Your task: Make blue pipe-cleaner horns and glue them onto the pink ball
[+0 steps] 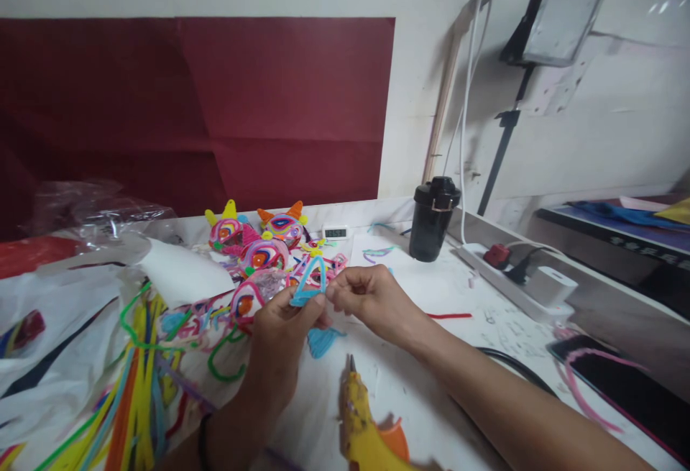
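Hands (280, 341) (366, 298) pinch a blue pipe cleaner (313, 280) near black cup (433, 219).

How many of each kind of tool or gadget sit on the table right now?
Glue gun: 1
Black cup: 1
Small clock: 1
Power strip: 1
Phone: 1
Total: 5

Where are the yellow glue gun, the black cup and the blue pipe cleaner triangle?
yellow glue gun (360, 421), head view, on its body.
black cup (431, 230), head view, on its side.
blue pipe cleaner triangle (311, 278), head view, on its left side.
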A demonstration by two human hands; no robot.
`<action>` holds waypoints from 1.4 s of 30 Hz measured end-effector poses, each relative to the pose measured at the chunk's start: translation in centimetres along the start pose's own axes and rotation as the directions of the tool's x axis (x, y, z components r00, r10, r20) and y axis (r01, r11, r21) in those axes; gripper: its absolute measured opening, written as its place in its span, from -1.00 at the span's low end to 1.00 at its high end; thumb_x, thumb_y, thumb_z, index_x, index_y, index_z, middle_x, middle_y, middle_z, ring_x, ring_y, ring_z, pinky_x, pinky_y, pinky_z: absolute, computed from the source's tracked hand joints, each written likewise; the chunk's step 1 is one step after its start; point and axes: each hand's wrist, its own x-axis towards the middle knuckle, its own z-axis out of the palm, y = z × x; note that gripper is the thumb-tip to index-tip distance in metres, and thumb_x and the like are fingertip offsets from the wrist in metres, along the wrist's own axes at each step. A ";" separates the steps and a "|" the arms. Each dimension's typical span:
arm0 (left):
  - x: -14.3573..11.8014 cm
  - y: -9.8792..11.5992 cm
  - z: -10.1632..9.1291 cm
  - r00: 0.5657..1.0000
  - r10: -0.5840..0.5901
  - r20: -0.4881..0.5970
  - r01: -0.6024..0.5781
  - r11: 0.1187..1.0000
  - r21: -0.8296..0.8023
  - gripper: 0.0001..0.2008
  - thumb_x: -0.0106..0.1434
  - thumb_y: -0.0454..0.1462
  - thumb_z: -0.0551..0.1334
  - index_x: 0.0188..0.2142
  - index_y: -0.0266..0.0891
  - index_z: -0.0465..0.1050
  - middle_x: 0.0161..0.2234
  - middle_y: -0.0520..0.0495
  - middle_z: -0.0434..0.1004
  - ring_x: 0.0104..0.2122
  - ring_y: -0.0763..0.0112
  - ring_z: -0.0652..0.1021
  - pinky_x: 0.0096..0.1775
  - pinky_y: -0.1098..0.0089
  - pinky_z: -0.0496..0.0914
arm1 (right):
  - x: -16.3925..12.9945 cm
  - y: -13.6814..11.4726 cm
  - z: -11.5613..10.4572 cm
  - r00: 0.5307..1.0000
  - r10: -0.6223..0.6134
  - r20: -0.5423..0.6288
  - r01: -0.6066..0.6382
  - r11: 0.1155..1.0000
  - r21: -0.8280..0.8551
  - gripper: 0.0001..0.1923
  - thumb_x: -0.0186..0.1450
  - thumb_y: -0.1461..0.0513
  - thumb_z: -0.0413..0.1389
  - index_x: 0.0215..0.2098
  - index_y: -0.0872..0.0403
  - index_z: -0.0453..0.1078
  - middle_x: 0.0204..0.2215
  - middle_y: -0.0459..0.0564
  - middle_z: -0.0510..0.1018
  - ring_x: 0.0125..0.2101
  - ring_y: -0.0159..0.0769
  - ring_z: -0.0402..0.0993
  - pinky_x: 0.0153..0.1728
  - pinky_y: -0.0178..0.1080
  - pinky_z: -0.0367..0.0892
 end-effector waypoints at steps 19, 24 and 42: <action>-0.8 0.1 -0.2 0.991 0.129 0.018 -0.129 0.951 0.279 -0.89 0.03 -0.25 0.32 -0.55 -0.23 0.49 -0.64 0.01 0.58 -0.59 0.39 0.54 -0.53 0.52 0.36 | -0.2 -0.7 -0.2 0.987 0.158 -0.027 -0.158 0.987 0.016 -0.85 0.00 0.26 0.09 -0.68 0.14 0.38 -0.76 -0.17 0.32 -0.68 -0.48 0.15 -0.64 -0.37 0.05; -0.5 0.1 -0.3 0.995 0.097 0.020 -0.099 0.962 0.253 -0.89 0.05 -0.24 0.30 -0.51 -0.24 0.50 -0.66 0.04 0.54 -0.59 0.42 0.52 -0.50 0.50 0.36 | -0.3 -0.6 -0.2 0.991 0.127 -0.049 -0.129 0.990 -0.056 -0.86 0.03 0.27 0.09 -0.66 0.12 0.34 -0.73 -0.19 0.30 -0.65 -0.48 0.15 -0.63 -0.38 0.04; -0.7 1.6 0.2 0.988 -0.091 0.121 0.099 0.993 -0.064 -0.83 -0.03 -0.28 0.30 -0.64 -0.28 0.36 -0.70 0.09 0.37 -0.63 0.54 0.36 -0.53 0.52 0.29 | 0.3 -0.4 -1.9 0.978 -0.008 0.209 -0.081 0.907 0.413 -0.71 -0.01 0.11 0.34 -0.41 0.14 0.53 -0.52 -0.10 0.54 -0.47 -0.41 0.42 -0.33 -0.29 0.32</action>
